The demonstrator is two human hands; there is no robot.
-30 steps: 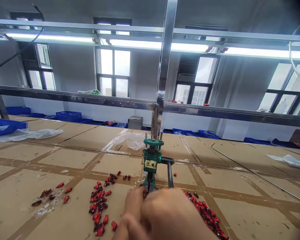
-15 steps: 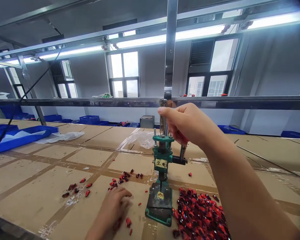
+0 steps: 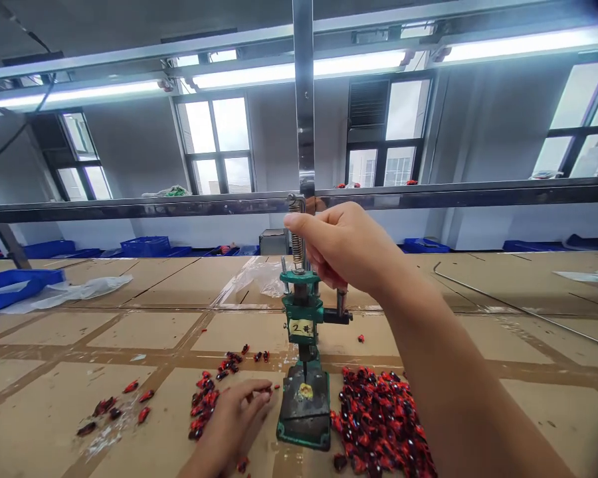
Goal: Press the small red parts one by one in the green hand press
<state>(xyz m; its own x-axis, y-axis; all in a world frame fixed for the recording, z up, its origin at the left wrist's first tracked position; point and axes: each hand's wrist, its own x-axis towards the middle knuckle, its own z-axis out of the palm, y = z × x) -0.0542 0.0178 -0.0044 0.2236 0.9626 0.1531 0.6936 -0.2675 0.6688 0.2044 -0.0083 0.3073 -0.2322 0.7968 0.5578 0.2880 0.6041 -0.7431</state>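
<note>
A green hand press (image 3: 303, 312) with a coil spring on top and a "2#" label stands on the table. My right hand (image 3: 346, 245) is closed around the upper end of its lever, the thumb beside the spring. On the dark base plate (image 3: 303, 418) lies a yellowish nest (image 3: 305, 390) under the thin ram; no part shows in it. To the left of the base, my left hand (image 3: 232, 421) has its fingertips pinched at a small red piece, partly hidden. A row of red-and-black plastic parts (image 3: 199, 405) lies beside that hand.
A big pile of red-and-black parts (image 3: 379, 418) lies right of the press. Several loose ones (image 3: 114, 413) lie at left. A blue tray (image 3: 20, 289), clear plastic (image 3: 269, 275) and a bent metal rod (image 3: 508, 305) are farther back. A metal post (image 3: 305, 93) rises behind the press.
My view has turned to the right. The left hand has moved up closer to the press base, fingers now pinched. The right hand stays on the lever.
</note>
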